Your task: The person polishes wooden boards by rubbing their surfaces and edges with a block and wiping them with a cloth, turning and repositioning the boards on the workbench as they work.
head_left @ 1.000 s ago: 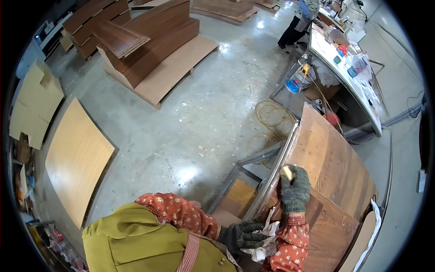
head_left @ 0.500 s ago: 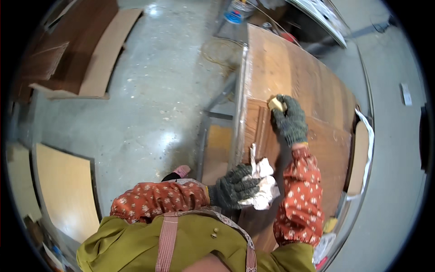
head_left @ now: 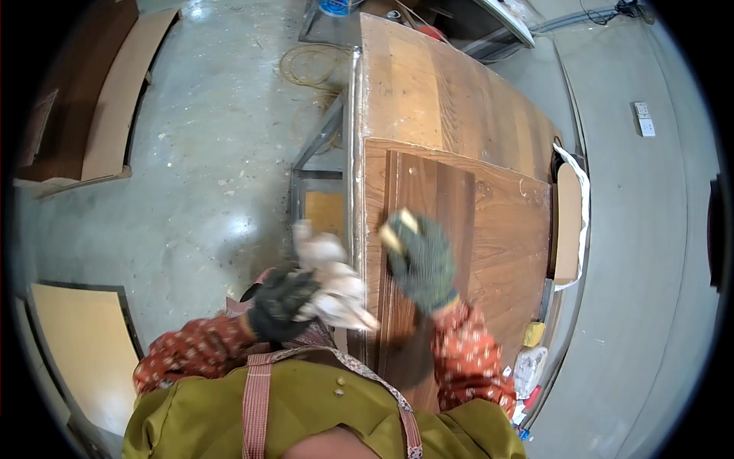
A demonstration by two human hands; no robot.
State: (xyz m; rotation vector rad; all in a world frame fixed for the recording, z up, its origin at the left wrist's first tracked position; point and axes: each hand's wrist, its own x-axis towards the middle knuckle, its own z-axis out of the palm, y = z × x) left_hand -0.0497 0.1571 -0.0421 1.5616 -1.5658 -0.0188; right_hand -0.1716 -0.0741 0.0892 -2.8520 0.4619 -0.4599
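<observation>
Workshop floor of grey concrete [head_left: 199, 153] fills the left of the view, with flat boards lying at its edges and a coil of pale cord [head_left: 310, 67] near the top. To the right stands a long wooden table [head_left: 428, 84] carrying a dark brown grooved panel [head_left: 436, 206] laid on a larger brown board [head_left: 512, 245].

The right hand [head_left: 422, 264], in a green glove, presses down on the near part of the panel, its grip clenched around a small yellowish block [head_left: 399, 229], likely a sanding pad. The left hand [head_left: 279, 302], in a dark glove, has its grip closed on a crumpled white rag [head_left: 332, 287], held just off the table's left edge.

Judging by the panel, the rubbing looks partway through; most of its length beyond the hand seems untouched.

Compared with half a second earlier, the right hand sits nearer the person on the panel, and the rag is raised higher and further left.
</observation>
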